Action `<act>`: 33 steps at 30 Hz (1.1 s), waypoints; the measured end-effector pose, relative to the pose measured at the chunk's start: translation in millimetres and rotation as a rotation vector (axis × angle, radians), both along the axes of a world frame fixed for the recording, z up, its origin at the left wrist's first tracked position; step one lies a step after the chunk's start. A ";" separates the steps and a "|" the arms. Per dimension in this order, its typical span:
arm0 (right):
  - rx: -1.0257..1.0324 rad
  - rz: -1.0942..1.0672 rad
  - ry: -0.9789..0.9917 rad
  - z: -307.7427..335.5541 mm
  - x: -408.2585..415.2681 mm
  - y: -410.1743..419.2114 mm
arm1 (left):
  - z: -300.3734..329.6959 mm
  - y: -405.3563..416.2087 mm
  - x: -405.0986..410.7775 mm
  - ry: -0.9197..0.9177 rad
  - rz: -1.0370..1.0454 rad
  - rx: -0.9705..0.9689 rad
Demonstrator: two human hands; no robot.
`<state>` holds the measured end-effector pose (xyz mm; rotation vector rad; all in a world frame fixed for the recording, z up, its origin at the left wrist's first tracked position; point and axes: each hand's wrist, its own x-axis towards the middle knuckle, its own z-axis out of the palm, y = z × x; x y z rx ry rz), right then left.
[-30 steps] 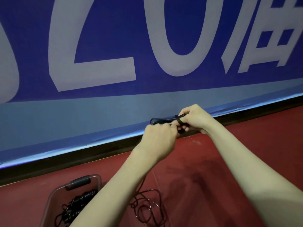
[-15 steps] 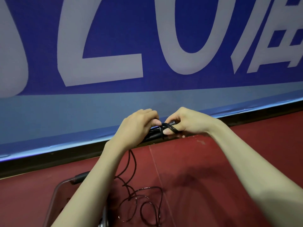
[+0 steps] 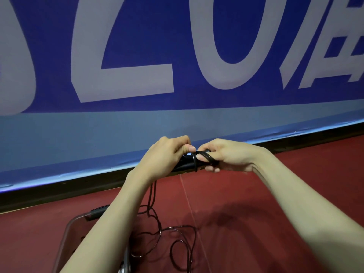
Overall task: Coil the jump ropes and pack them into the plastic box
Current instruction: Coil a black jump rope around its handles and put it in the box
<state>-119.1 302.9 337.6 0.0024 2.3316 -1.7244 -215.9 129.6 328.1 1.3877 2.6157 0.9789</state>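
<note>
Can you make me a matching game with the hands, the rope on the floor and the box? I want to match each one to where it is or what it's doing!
Things:
1. left hand
2. right hand
3. loose rope
4. plastic box

What or where:
A. lies in loops on the red floor
B. sits at the bottom left, partly hidden behind an arm
C. grips the black handles
D. pinches a loop of rope around the handles

Pairs: 1-C, 2-D, 3-A, 4-B
</note>
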 end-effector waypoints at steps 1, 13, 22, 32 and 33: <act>-0.038 0.015 -0.021 -1.7 0.2 1.1 | 0.3 -0.1 1.1 0.006 -0.001 -0.012; -0.401 0.183 -0.026 -4.8 5.1 18.8 | 13.9 -7.2 -1.0 0.026 -0.028 0.114; -0.005 -0.132 0.138 16.8 -7.9 -10.5 | 11.5 -11.8 -7.7 0.138 0.117 0.188; 0.222 -0.205 0.214 5.5 -12.5 -16.1 | 10.8 -10.5 -3.7 0.239 0.294 0.158; 0.220 -0.192 0.205 4.4 -11.4 -15.4 | 10.9 -11.2 -4.0 0.228 0.276 0.149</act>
